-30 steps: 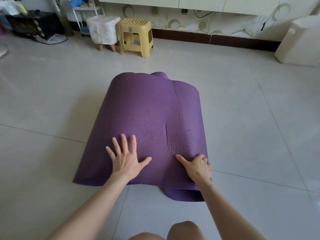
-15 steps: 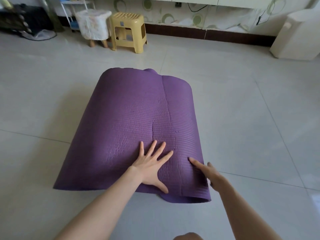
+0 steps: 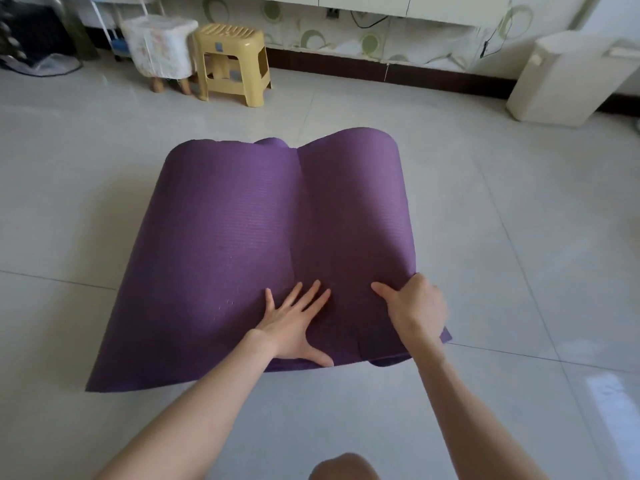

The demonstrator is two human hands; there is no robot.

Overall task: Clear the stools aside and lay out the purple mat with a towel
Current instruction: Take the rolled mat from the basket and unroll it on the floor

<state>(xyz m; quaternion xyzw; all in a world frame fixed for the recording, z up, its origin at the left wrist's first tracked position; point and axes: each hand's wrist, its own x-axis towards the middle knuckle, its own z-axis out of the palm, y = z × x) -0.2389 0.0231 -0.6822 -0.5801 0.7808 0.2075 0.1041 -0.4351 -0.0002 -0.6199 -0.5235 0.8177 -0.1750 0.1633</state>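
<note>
With your left hand (image 3: pixel 298 327) pressing flat, fingers spread, and your right hand (image 3: pixel 415 306) gripping its side edge, treat the purple mat (image 3: pixel 225 237) as probably light, floppy, curl-prone foam.

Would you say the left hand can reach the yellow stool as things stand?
Probably not. The left hand lies flat on the near end of the purple mat, and the yellow stool stands by the wall beyond its far end, seemingly out of reach.

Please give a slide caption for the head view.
Left hand rests flat on purple mat; right hand grips its edge.
</note>
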